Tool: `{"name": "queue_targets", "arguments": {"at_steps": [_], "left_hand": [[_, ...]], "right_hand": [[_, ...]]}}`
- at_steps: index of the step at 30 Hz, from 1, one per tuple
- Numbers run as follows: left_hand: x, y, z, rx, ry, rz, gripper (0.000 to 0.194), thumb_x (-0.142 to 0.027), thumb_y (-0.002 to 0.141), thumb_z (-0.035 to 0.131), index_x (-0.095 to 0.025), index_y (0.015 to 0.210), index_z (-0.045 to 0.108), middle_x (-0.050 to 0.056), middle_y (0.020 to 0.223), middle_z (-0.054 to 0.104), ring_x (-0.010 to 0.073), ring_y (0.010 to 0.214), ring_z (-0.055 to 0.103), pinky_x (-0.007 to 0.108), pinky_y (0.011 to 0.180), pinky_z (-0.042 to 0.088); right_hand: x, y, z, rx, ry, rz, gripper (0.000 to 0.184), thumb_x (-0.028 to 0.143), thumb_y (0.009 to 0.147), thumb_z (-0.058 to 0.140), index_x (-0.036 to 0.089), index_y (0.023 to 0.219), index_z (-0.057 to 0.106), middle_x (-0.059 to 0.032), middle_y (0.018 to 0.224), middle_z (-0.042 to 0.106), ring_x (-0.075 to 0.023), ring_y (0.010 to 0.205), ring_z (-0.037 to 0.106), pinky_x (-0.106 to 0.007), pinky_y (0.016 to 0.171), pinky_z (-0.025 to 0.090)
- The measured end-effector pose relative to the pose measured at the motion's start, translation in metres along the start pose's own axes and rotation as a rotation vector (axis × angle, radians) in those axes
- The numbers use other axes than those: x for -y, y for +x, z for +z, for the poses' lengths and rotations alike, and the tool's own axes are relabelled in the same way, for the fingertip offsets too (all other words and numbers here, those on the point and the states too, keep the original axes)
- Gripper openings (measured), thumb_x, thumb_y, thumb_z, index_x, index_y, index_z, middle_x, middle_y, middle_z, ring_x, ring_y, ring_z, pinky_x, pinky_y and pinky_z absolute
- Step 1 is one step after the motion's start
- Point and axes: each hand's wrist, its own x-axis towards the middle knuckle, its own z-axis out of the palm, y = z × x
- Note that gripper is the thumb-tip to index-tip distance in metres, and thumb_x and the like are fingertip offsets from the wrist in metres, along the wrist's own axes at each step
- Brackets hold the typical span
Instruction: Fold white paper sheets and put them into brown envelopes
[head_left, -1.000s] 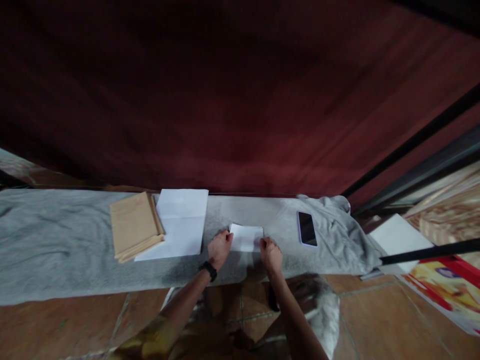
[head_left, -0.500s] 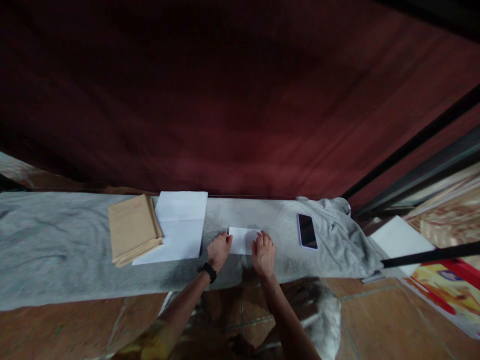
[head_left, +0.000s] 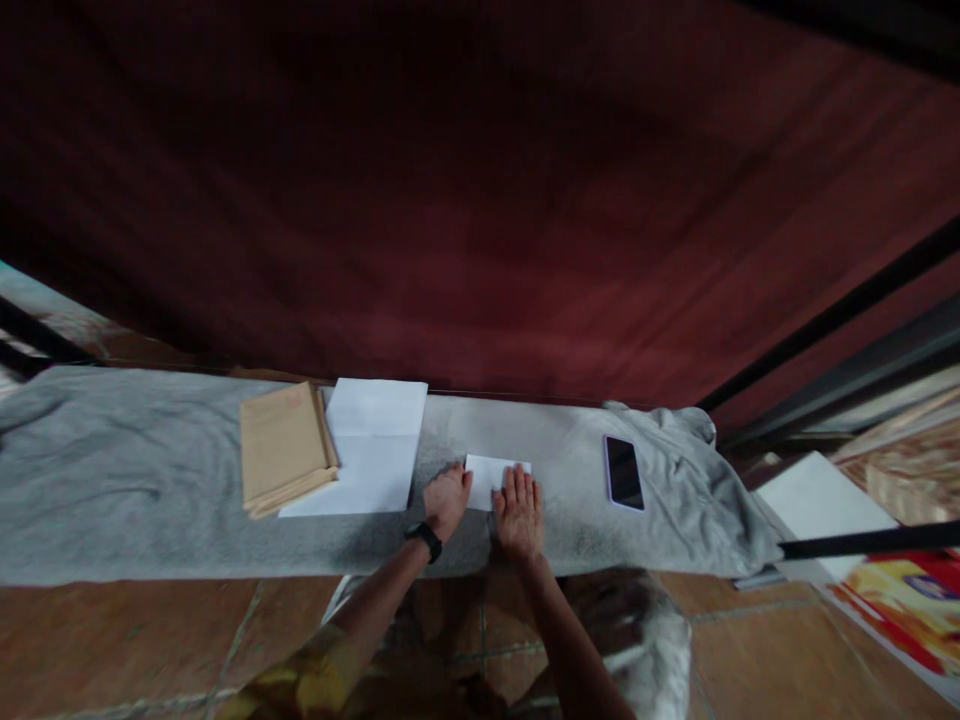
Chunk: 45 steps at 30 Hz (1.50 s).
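A small folded white paper (head_left: 489, 472) lies on the grey cloth (head_left: 150, 490) in front of me. My right hand (head_left: 518, 512) lies flat on its right part, fingers stretched out and pressing down. My left hand (head_left: 446, 499), with a black watch at the wrist, rests at the paper's left edge with the fingers curled and the thumb touching the paper.
To the left lie a stack of tan envelopes (head_left: 283, 460) and an unfolded white sheet (head_left: 371, 448). A dark phone (head_left: 624, 472) rests on the cloth to the right. A white board (head_left: 817, 498) and a colourful print (head_left: 907, 600) lie on the tiled floor at the right.
My right hand has opened from a fist and slid left onto the paper, now flat on it. The left hand has kept to the paper's left edge. The view shifted slightly.
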Motion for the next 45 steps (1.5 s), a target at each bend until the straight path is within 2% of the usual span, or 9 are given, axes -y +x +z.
{"name": "queue_targets", "arguments": {"at_steps": [7,9,13,16,18,21,26,37,45], "left_hand": [[-0.003,-0.006,-0.003,-0.027,0.005,-0.012,0.039,-0.035,0.101,0.034,-0.014,0.123,0.058,0.016,0.096,0.073,0.0271,0.09,0.07,0.036,0.078,0.052],[-0.004,-0.009,-0.003,-0.069,0.0,0.023,0.038,-0.031,0.101,0.034,-0.013,0.126,0.055,0.016,0.1,0.072,0.0268,0.095,0.069,0.037,0.083,0.051],[-0.013,-0.014,0.008,-0.195,-0.036,0.264,0.038,-0.027,0.1,0.033,-0.014,0.127,0.057,0.016,0.122,0.066,0.0264,0.117,0.06,0.041,0.103,0.044],[-0.02,-0.016,0.026,-0.191,-0.066,0.477,0.044,-0.034,0.1,0.037,-0.016,0.138,0.05,0.013,0.142,0.056,0.025,0.134,0.047,0.043,0.115,0.033],[-0.02,-0.016,0.037,-0.191,-0.046,0.54,0.051,-0.038,0.1,0.037,-0.016,0.145,0.043,0.012,0.151,0.047,0.0239,0.143,0.037,0.045,0.12,0.026],[-0.012,-0.014,0.045,-0.211,0.007,0.551,0.055,-0.04,0.1,0.035,-0.015,0.149,0.038,0.012,0.157,0.039,0.0228,0.148,0.028,0.046,0.122,0.02],[0.001,-0.01,0.045,-0.245,0.036,0.534,0.058,-0.038,0.099,0.035,-0.013,0.151,0.036,0.012,0.159,0.034,0.0231,0.15,0.022,0.045,0.124,0.017],[-0.003,-0.012,0.039,-0.223,0.045,0.515,0.063,-0.045,0.096,0.042,-0.013,0.15,0.038,0.014,0.159,0.032,0.0252,0.15,0.024,0.044,0.123,0.018],[0.018,-0.01,0.041,-0.294,0.065,0.499,0.064,-0.046,0.098,0.036,-0.009,0.15,0.038,0.016,0.156,0.037,0.0257,0.147,0.03,0.044,0.122,0.022]], "right_hand": [[0.0,0.0,0.001,0.012,-0.012,0.01,0.054,0.038,0.104,0.03,0.013,0.152,0.037,-0.0196,0.155,0.038,-0.0299,0.143,0.037,-0.051,0.116,0.027],[0.0,0.0,0.001,0.005,-0.015,0.006,0.055,0.037,0.104,0.031,0.012,0.151,0.037,-0.0201,0.155,0.038,-0.0301,0.143,0.037,-0.051,0.116,0.027],[0.0,-0.001,0.002,-0.001,-0.012,-0.003,0.055,0.037,0.103,0.03,0.012,0.152,0.036,-0.0187,0.156,0.036,-0.0308,0.144,0.034,-0.051,0.115,0.027],[0.0,-0.002,0.001,0.011,-0.018,-0.01,0.053,0.029,0.103,0.026,0.012,0.152,0.037,-0.0175,0.157,0.035,-0.0297,0.145,0.032,-0.051,0.115,0.026],[0.0,-0.002,0.0,0.019,-0.024,-0.002,0.053,0.022,0.101,0.024,0.012,0.151,0.038,-0.0169,0.157,0.035,-0.028,0.146,0.031,-0.05,0.116,0.026],[0.0,-0.002,-0.001,0.026,-0.029,0.009,0.052,0.024,0.101,0.027,0.013,0.152,0.036,-0.0164,0.157,0.035,-0.0272,0.146,0.032,-0.049,0.117,0.025],[-0.002,-0.003,-0.001,0.027,-0.05,0.025,0.056,0.036,0.103,0.031,0.012,0.153,0.033,-0.0184,0.156,0.035,-0.0297,0.145,0.033,-0.05,0.116,0.026],[-0.018,-0.016,-0.01,-0.02,-0.052,0.089,0.054,0.037,0.104,0.028,0.013,0.153,0.034,-0.0155,0.153,0.042,-0.0313,0.14,0.041,-0.052,0.115,0.027],[-0.017,-0.016,-0.013,-0.016,-0.05,0.141,0.053,0.036,0.104,0.029,0.013,0.151,0.038,-0.0143,0.152,0.044,-0.0304,0.141,0.04,-0.051,0.116,0.024]]}}
